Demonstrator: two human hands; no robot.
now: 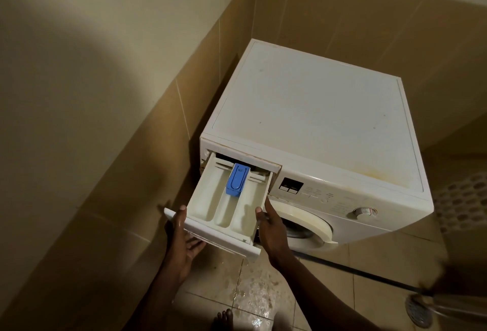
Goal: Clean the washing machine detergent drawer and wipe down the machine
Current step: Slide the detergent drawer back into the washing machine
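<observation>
The left hand [181,236] and right hand [268,228], nearest the viewer, grip opposite sides of the detergent drawer [224,199], which juts toward them from the washing machine [316,120], its long axis running straight back into the slot

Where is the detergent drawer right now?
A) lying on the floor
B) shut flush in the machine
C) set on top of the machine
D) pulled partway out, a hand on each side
D: the drawer juts from the front slot of the washing machine, with the left hand and right hand holding its sides.
</observation>
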